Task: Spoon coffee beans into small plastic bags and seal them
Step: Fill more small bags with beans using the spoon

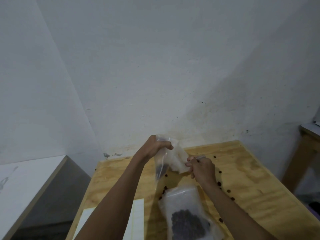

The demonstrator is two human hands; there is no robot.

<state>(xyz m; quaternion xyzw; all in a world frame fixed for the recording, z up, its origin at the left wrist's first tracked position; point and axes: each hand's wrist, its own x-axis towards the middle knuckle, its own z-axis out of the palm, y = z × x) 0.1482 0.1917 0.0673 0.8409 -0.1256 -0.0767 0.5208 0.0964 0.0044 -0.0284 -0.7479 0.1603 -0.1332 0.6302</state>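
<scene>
I have the small clear plastic bag (170, 159) lifted above the far middle of the pale plywood surface (256, 179), a little clump of dark coffee beans sagging in its lower left corner. My left hand (155, 147) is clenched round the bag's upper end, fingers curled over the plastic, while my right hand (201, 169) pinches the opposite, lower-right end between thumb and fingertips. So the bag's long axis slants from upper left down to lower right, stretched between both grips, with the left end higher and farther from me. I judge this to be the sealing step, and that slant matters: the strip to press shut runs along the line between my two hands, so I'd run my fingers along it. The blur hides whether the mouth is already closed. A larger clear plastic bag of coffee beans (188, 220) lies near the surface's near edge, loose beans (219, 183) scattered around it, and white paper sheets (138, 220) sit toward the near left corner.
</scene>
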